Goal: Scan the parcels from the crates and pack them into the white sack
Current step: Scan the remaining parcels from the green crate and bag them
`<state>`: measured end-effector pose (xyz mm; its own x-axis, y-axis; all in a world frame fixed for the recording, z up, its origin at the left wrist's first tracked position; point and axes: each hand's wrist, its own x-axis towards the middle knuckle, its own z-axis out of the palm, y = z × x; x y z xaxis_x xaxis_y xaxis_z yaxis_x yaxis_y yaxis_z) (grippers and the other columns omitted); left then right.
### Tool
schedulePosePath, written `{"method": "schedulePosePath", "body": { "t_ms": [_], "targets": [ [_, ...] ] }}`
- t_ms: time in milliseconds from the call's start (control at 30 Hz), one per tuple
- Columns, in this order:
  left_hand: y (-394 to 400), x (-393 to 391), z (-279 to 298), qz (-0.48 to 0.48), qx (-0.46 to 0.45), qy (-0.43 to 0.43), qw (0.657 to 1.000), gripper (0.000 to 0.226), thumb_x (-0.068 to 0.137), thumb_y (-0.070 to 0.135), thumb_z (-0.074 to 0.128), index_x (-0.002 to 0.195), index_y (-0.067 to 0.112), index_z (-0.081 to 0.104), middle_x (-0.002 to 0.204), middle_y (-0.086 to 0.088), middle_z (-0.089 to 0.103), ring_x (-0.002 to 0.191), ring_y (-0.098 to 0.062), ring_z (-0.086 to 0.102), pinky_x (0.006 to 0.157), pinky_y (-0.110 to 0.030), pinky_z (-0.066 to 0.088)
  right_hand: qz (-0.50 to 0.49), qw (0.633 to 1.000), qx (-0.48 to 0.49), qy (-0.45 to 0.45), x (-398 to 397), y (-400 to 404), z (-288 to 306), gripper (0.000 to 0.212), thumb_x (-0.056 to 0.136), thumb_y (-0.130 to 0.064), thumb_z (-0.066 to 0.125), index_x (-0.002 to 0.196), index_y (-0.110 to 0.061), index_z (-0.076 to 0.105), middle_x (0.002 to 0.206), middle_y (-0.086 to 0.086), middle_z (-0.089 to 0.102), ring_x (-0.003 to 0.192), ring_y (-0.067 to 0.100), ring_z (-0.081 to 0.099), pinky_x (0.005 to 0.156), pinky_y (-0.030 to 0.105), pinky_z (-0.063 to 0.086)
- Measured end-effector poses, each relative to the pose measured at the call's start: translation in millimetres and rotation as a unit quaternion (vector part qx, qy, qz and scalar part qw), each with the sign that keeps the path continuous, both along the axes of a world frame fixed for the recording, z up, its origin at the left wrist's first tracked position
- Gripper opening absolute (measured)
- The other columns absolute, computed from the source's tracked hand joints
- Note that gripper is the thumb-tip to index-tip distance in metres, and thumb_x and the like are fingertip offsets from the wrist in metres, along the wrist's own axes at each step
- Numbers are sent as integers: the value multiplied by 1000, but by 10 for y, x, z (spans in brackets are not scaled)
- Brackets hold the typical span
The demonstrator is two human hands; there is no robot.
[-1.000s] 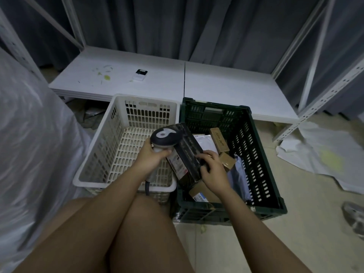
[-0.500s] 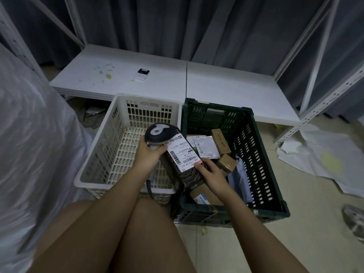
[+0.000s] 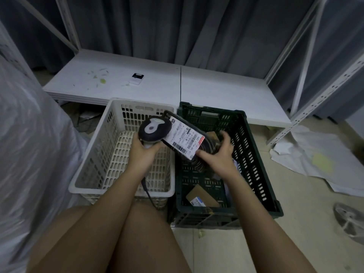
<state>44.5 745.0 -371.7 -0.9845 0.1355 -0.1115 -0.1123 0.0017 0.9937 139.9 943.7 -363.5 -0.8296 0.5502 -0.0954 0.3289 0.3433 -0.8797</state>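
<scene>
Translucent white plastic fills the left edge of the view: the white sack [image 3: 25, 158], blurred and bulging, standing just beside the white crate [image 3: 92, 166]. Behind both crates runs a low white shelf board [image 3: 216, 91] on the floor, backed by grey curtains [image 3: 177, 26] and flanked by white metal rack posts [image 3: 307, 56]. Crumpled white sheeting [image 3: 319, 160] lies on the tiled floor at the right.

The white crate sits on the left, touching the dark green crate [image 3: 256, 154] on its right. The green crate holds several parcels, among them a brown cardboard box [image 3: 202, 196] with a label near its front wall; the others are mostly hidden behind the arms.

Held up over the seam between the two crates is a dark parcel [image 3: 204, 146], tilted, with its white barcode label [image 3: 183, 137] facing up toward the camera. The right hand [image 3: 218, 154] grips the parcel at its lower right end, thumb on the near edge and fingers curled round the far side. The left hand [image 3: 143, 152] is clenched round the handle of a barcode scanner [image 3: 152, 131], whose round dark head with a pale top sits just left of the label, touching or nearly touching the parcel's upper left corner. The scanner's cable [image 3: 146, 190] hangs down beside the left forearm over the white crate's front rim.

On the shelf board lie a small white and black device [image 3: 136, 78] and some green scraps [image 3: 99, 77].
</scene>
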Motion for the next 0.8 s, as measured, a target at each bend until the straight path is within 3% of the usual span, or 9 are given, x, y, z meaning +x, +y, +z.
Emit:
{"method": "schedulePosePath", "body": {
  "t_ms": [67,167,200,333,433,500,567,667,800],
  "targets": [
    [-9,4,79,-3,7,19,1000,60,81,13,74,133,22,44,113,15,55,98,1,55,83,-11,41,20,997,60,34,-92,99,345,110,52,-60,79,141,-40,16,146,-5,16,119,11,30,100,29,32],
    [-18,20,158,-3,16,28,999,64,81,12,74,137,19,43,124,9,52,114,-8,49,97,-25,39,27,992,104,73,-263,155,707,83,60,-51,80,123,-32,29,129,-6,30,99,-2,42,87,13,34],
    [-19,20,176,-2,19,29,999,64,81,12,74,137,19,43,124,8,52,114,-8,49,97,-25,39,28,991,106,75,-328,164,774,73,63,-47,81,117,-32,33,124,-6,35,97,-2,45,82,14,37],
    [-46,-5,193,-8,37,26,999,58,80,10,75,129,22,47,121,9,54,111,-6,51,88,-18,42,102,991,88,-5,-599,138,810,59,70,-32,82,114,-23,43,118,3,53,103,22,59,85,39,55],
    [-92,-31,202,-19,29,28,999,63,80,10,75,135,19,46,123,7,54,111,-8,50,93,-25,40,157,977,126,-64,-799,95,720,52,72,-32,79,113,-26,47,112,0,58,109,27,57,93,48,52],
    [-143,-60,217,-24,28,31,999,61,80,11,75,132,23,46,117,12,55,105,-4,52,90,-21,41,151,969,178,-78,-929,104,688,49,76,-42,74,118,-35,51,120,-1,57,124,29,45,113,55,27],
    [-202,-84,236,-26,24,39,999,57,80,12,75,126,29,46,109,19,55,95,7,53,81,-11,42,146,958,215,-122,-1008,126,691,57,81,-52,65,134,-44,48,146,2,42,139,32,28,118,57,5],
    [-272,-101,244,-22,19,36,999,57,81,11,74,129,26,47,109,18,55,97,4,53,83,-15,40,150,951,186,-197,-1060,211,753,69,79,-56,55,144,-51,32,160,1,14,144,40,13,116,55,15],
    [-346,-72,250,-63,-6,39,997,60,81,18,74,134,24,46,114,16,56,102,0,54,89,-19,41,137,954,173,-203,-1067,265,785,66,81,-44,55,143,-47,32,143,7,25,133,42,28,111,52,29]
  ]
}}
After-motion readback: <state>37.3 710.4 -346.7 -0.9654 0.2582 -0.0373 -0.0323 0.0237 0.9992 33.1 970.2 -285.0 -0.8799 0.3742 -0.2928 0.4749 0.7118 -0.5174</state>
